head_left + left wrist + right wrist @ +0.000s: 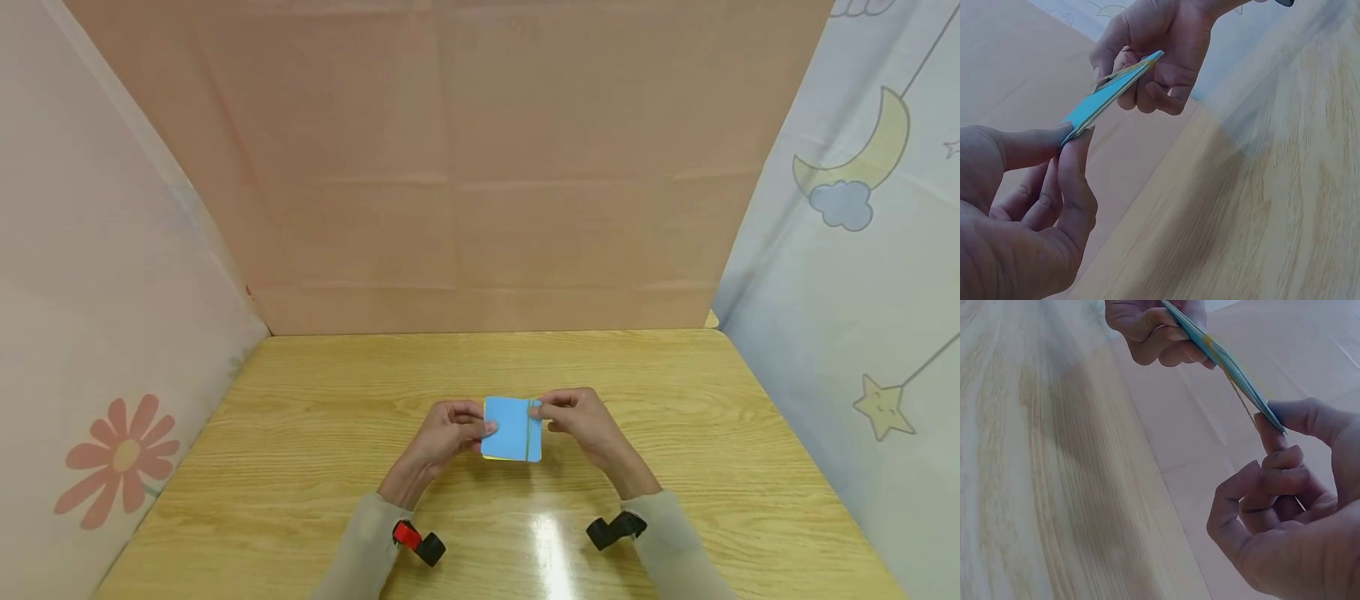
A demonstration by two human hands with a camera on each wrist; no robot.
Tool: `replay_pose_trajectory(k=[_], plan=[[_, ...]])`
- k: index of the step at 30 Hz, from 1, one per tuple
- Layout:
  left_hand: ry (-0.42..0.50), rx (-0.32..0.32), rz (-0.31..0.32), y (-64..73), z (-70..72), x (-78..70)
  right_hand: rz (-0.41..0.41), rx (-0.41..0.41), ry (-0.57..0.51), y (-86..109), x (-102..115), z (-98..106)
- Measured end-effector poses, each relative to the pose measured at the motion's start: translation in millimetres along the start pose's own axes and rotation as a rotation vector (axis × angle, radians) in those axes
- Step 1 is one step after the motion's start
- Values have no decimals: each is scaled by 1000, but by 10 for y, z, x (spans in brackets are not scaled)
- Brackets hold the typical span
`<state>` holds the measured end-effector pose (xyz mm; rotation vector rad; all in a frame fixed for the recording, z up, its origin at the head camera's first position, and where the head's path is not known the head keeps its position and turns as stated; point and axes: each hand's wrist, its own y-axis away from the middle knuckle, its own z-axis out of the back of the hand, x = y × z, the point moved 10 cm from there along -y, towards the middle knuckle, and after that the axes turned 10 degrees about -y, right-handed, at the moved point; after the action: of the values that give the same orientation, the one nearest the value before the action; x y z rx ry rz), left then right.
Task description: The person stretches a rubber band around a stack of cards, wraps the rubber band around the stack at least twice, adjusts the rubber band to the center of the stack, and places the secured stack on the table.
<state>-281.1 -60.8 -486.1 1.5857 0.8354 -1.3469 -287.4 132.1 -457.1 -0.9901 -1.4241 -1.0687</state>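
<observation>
A thin stack of square cards (pixel 506 433) with rounded corners is held up over the table, blue on top with a yellow edge showing beneath. Around its right part runs a tan rubber band (pixel 528 443). My left hand (pixel 444 435) pinches the stack's left edge, thumb on the blue face and fingers behind. At the right edge, my right hand (pixel 585 422) pinches the stack's far corner and the band between thumb and index finger. Over the right index fingertip (pixel 1268 432) the band stands pulled away from the cards in the right wrist view.
The wooden table (pixel 315 400) spreads beneath both hands. A plain pinkish-brown cloth (pixel 450 208) hangs behind it. Printed cloths stand at the sides, one with a flower (pixel 123 454), the other with a moon (pixel 885 146) and star.
</observation>
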Motion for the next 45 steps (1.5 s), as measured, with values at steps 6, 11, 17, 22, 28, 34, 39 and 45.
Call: replay_pose_trajectory(k=[6,11,17,22,28,34,39,45], plan=[[-3,-2,2,2,-22,18,3,30,26,3,4,6],[-14,-22,20,4,-6,46,-7,58,43,-5,1,-3],[-17,-20,21,0,4,60,-28,87,61,1,0,-10],[-18,-18,29,1,8,78,-44,121,81,-1,-24,-25],[-3,-35,40,3,29,59,-56,181,68,7,-40,-67],[-7,-65,38,-15,74,58,-57,216,39,17,-15,-136],[-21,-88,30,-43,100,63,-78,172,45,-9,-23,-149],[-22,-93,24,-47,101,51,-84,59,92,-39,-12,-111]])
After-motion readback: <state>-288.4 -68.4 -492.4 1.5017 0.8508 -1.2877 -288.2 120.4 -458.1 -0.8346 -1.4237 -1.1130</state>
